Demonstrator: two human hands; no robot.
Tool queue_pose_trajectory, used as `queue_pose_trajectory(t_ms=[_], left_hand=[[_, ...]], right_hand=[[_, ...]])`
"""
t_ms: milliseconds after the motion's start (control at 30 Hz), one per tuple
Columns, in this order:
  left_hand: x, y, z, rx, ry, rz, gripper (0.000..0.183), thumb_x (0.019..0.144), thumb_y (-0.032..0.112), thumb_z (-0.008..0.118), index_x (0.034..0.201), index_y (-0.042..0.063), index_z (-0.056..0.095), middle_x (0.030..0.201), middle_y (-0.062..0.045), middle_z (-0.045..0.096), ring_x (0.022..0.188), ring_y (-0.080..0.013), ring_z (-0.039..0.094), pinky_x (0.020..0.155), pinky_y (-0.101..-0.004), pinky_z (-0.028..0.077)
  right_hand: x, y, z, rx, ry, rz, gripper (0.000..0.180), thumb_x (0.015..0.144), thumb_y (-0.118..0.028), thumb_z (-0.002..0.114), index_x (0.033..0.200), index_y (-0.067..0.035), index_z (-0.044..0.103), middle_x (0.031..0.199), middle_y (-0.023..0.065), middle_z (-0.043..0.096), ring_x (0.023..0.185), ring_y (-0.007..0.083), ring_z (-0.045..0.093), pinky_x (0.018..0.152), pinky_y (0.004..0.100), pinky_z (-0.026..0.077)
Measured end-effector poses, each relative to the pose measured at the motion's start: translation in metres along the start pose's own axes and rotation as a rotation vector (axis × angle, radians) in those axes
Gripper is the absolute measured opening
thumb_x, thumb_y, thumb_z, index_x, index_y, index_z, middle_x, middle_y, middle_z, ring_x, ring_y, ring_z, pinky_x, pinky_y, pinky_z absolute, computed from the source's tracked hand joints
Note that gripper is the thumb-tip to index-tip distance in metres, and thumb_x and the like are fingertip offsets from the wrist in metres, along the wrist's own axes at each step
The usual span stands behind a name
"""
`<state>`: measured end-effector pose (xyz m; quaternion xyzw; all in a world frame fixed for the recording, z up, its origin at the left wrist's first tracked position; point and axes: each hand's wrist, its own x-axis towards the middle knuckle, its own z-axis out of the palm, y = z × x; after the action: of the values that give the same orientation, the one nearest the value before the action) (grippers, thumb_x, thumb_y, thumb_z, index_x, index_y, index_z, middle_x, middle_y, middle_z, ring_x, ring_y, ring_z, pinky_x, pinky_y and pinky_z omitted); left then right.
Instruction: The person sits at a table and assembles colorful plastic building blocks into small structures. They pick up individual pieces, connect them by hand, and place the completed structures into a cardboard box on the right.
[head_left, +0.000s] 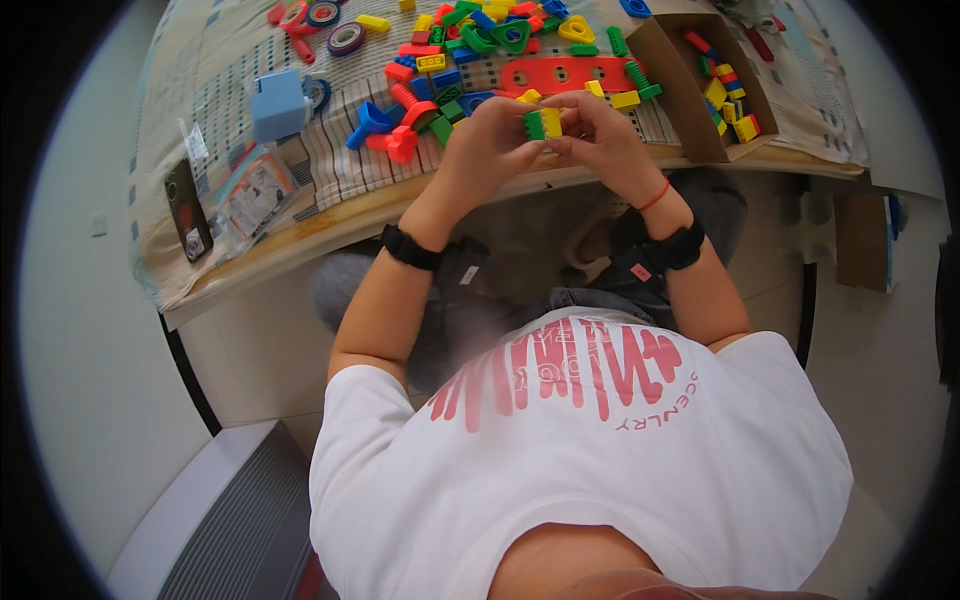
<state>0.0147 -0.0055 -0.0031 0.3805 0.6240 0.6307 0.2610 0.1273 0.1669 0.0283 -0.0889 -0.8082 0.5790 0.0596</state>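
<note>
Both hands meet above the table's near edge. My left hand (491, 142) has its fingers around a green toy brick (534, 125). My right hand (604, 133) grips a yellow toy brick (552, 122) from the other side. The two bricks sit side by side, studs visible; whether they are locked together I cannot tell. Just beyond the hands spreads a heap of loose plastic bricks and nuts, among them a green triangular nut (512, 35) and a yellow one (576, 30). A red perforated plastic strip (540, 75) and a green toy bolt (639, 79) lie right behind my fingers.
An open cardboard box (664, 97) holding several multicoloured brick pieces stands at the right. Leftward are a light-blue box-shaped object (280, 105), a purple-rimmed tape roll (346, 37), a clear plastic bag (255, 195) and a phone (187, 210) near the table edge.
</note>
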Motion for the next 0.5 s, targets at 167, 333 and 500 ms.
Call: queue_pose_trajectory(t_ms=[167, 333, 500], left_hand=[[0.0027, -0.0114, -0.007, -0.026, -0.015, 0.022, 0.039, 0.09, -0.001, 0.069, 0.125, -0.001, 0.051, 0.11, -0.009, 0.066, 0.1, -0.0131, 0.065, 0.084, -0.0265, 0.055], [0.0043, -0.0081, -0.0056, -0.157, 0.03, -0.016, 0.039, 0.088, 0.0, 0.07, 0.123, -0.003, 0.055, 0.109, -0.009, 0.068, 0.099, -0.015, 0.067, 0.084, -0.0283, 0.056], [0.0053, -0.0068, -0.0076, -0.181, 0.064, -0.039, 0.038, 0.084, 0.002, 0.074, 0.119, -0.002, 0.061, 0.106, -0.009, 0.07, 0.096, -0.0148, 0.068, 0.078, -0.0278, 0.057]], right_hand=[[0.0001, -0.003, 0.0047, 0.054, 0.005, -0.003, 0.045, 0.091, 0.002, 0.065, 0.134, -0.008, 0.057, 0.095, 0.0005, 0.061, 0.083, 0.0069, 0.061, 0.072, 0.0215, 0.054], [0.0004, 0.0035, 0.0038, -0.074, 0.038, -0.156, 0.046, 0.093, -0.002, 0.064, 0.138, -0.009, 0.056, 0.1, 0.0019, 0.063, 0.086, 0.0069, 0.061, 0.075, 0.0215, 0.053], [0.0032, 0.0027, 0.006, -0.021, 0.068, -0.147, 0.043, 0.095, -0.008, 0.065, 0.137, -0.008, 0.056, 0.102, 0.0027, 0.065, 0.088, 0.0071, 0.061, 0.078, 0.0216, 0.053]])
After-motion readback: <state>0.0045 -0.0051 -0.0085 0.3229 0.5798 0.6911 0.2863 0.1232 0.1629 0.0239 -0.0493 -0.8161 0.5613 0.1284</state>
